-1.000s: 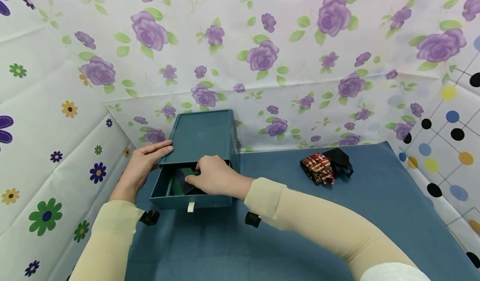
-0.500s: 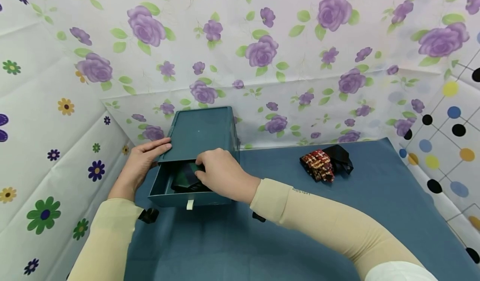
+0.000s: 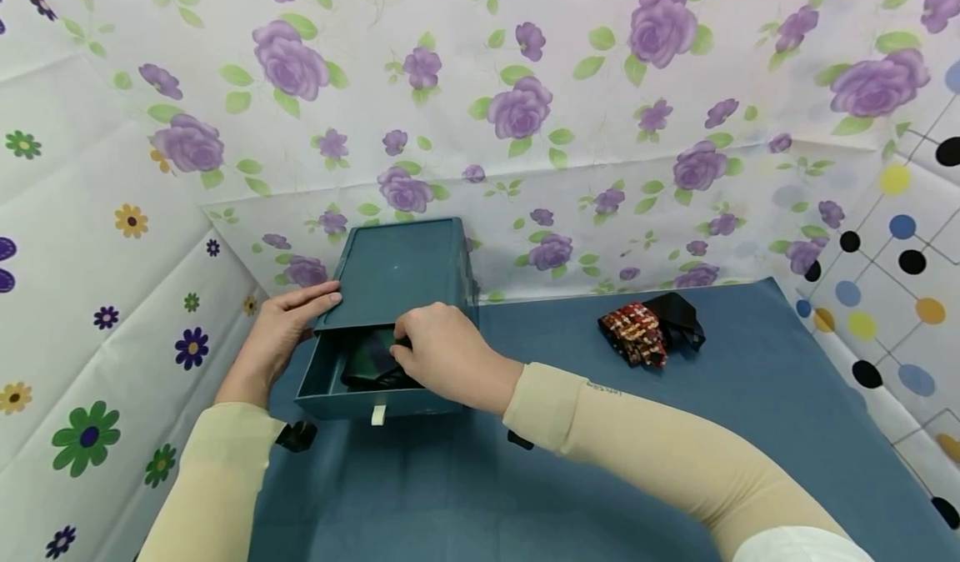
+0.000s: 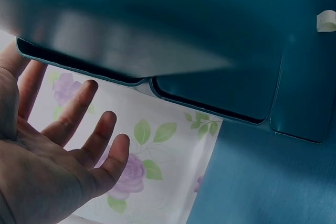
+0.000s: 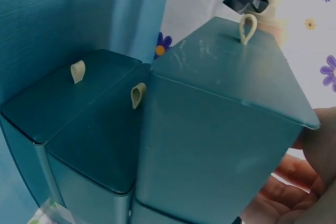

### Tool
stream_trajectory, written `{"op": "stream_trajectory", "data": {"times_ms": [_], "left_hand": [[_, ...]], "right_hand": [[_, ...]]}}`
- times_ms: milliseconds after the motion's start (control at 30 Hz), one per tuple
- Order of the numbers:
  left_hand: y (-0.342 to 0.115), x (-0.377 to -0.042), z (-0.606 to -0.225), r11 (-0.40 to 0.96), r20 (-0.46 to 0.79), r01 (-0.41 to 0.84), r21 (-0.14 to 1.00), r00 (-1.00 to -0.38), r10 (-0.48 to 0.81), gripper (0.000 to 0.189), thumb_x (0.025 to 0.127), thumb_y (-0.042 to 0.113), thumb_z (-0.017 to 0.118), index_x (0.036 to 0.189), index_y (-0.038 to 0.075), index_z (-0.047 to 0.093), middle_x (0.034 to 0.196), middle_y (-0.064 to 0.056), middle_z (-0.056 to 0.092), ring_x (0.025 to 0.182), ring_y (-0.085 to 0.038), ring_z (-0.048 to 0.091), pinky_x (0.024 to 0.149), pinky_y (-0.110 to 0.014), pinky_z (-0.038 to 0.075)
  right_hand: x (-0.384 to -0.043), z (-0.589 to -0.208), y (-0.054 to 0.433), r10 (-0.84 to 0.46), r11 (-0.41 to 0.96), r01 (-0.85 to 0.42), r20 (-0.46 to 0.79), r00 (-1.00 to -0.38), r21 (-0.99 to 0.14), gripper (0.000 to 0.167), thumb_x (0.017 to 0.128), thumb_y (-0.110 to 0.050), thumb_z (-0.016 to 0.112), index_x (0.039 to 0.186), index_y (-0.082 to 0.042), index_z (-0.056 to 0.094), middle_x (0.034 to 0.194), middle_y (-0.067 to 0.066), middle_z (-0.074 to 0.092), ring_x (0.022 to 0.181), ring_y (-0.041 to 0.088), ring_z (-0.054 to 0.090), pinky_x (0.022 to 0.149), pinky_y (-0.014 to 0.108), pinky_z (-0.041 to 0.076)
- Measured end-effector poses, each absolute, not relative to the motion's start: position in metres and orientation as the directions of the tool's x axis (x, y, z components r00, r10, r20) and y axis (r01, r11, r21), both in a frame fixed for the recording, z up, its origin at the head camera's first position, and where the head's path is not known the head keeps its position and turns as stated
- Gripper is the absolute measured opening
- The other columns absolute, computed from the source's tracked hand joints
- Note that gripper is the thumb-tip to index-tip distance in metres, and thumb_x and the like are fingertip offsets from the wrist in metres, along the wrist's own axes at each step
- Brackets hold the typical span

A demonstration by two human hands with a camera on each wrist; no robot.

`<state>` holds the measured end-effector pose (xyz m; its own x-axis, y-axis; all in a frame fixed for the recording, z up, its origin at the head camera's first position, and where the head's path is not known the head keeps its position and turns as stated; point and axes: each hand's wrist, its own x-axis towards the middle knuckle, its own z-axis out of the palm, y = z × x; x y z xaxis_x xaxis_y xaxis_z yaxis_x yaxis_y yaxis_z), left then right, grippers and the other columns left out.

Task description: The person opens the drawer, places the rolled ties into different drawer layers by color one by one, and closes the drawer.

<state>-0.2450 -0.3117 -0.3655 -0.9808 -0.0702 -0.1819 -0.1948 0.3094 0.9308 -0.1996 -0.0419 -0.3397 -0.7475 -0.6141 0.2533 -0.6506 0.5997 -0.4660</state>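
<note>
A teal drawer chest (image 3: 401, 270) stands at the back left with its top drawer (image 3: 337, 405) pulled out. Inside lies a folded dark green cloth (image 3: 369, 362) with a black part. My right hand (image 3: 453, 353) reaches over the drawer's right side, thumb and fingers bent together at the cloth; its fingertips are partly hidden. At the chest's left top edge rests my left hand (image 3: 281, 328). In the left wrist view the fingers of the left hand (image 4: 68, 145) spread loosely beside the chest's side wall. The pulled-out drawer (image 5: 220, 145) covers part of the right hand (image 5: 294, 187) in the right wrist view.
A bundle of red-and-gold patterned cloth (image 3: 636, 333) with a black piece (image 3: 677, 320) lies right of the chest on the blue tablecloth (image 3: 570, 462). Two lower drawers (image 5: 94, 129) with pale pull loops (image 5: 138, 95) are closed. Flowered sheets (image 3: 517, 112) hang behind.
My right hand has shifted slightly right and drawn closer together at the green cloth, which now sits more bunched in the drawer. My left hand stays at the chest's edge.
</note>
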Motion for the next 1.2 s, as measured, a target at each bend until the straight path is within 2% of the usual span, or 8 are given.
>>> {"op": "stream_trajectory", "data": {"times_ms": [133,367,667,833,1067,1200], "left_hand": [[-0.312,-0.245,-0.366,0.31,-0.183,-0.195,0.931,-0.981,-0.068,0.06,0.077,0.053,0.069,0.132,0.03,0.055,0.151,0.005,0.033,0.131,-0.017,0.035,0.105,-0.047,0.03],[-0.309,-0.246,-0.365,0.313,-0.18,-0.192,0.93,-0.981,-0.068,0.06,0.078,0.054,0.069,0.131,0.031,0.055,0.15,0.005,0.033,0.129,-0.016,0.037,0.104,-0.044,0.031],[-0.311,-0.243,-0.365,0.325,-0.174,-0.183,0.928,-0.983,-0.059,0.059,0.08,0.052,0.067,0.133,0.03,0.054,0.152,0.003,0.03,0.131,-0.019,0.036,0.104,-0.047,0.032],[-0.311,-0.242,-0.366,0.341,-0.164,-0.174,0.924,-0.985,-0.059,0.059,0.081,0.053,0.065,0.134,0.031,0.053,0.152,0.002,0.03,0.13,-0.021,0.038,0.103,-0.048,0.032],[-0.31,-0.242,-0.366,0.338,-0.166,-0.175,0.925,-0.984,-0.058,0.059,0.081,0.053,0.066,0.134,0.03,0.053,0.152,0.001,0.03,0.13,-0.02,0.036,0.105,-0.05,0.03],[-0.308,-0.242,-0.366,0.351,-0.165,-0.179,0.919,-0.984,-0.069,0.059,0.08,0.054,0.065,0.134,0.03,0.053,0.151,0.001,0.032,0.128,-0.018,0.039,0.102,-0.046,0.033]], "right_hand": [[-0.198,-0.335,-0.035,-0.604,0.577,-0.628,0.246,-0.759,-0.522,0.023,0.092,-0.026,0.06,0.108,-0.012,0.07,0.09,-0.001,0.07,0.05,-0.003,0.052,0.06,0.015,0.047],[-0.196,-0.328,-0.015,-0.577,0.5,-0.564,0.233,-0.783,-0.657,0.019,0.091,-0.027,0.061,0.104,-0.017,0.071,0.093,-0.007,0.069,0.076,-0.002,0.06,0.07,0.018,0.05],[-0.176,-0.324,0.01,-0.56,0.304,-0.444,0.219,-0.799,-0.843,0.015,0.092,-0.027,0.061,0.103,-0.022,0.069,0.095,-0.013,0.066,0.079,0.001,0.062,0.07,0.021,0.052],[-0.159,-0.333,0.014,-0.6,0.196,-0.422,0.232,-0.766,-0.885,0.018,0.092,-0.027,0.06,0.105,-0.018,0.069,0.095,-0.01,0.067,0.08,0.003,0.064,0.07,0.022,0.053],[-0.138,-0.339,0.016,-0.601,0.128,-0.437,0.281,-0.748,-0.89,0.02,0.094,-0.031,0.058,0.111,-0.025,0.065,0.108,-0.005,0.067,0.091,0.0,0.062,0.076,0.019,0.052],[-0.129,-0.338,0.015,-0.622,0.089,-0.416,0.276,-0.733,-0.905,0.019,0.093,-0.031,0.058,0.11,-0.026,0.065,0.104,-0.008,0.067,0.089,0.0,0.063,0.075,0.02,0.052]]}}
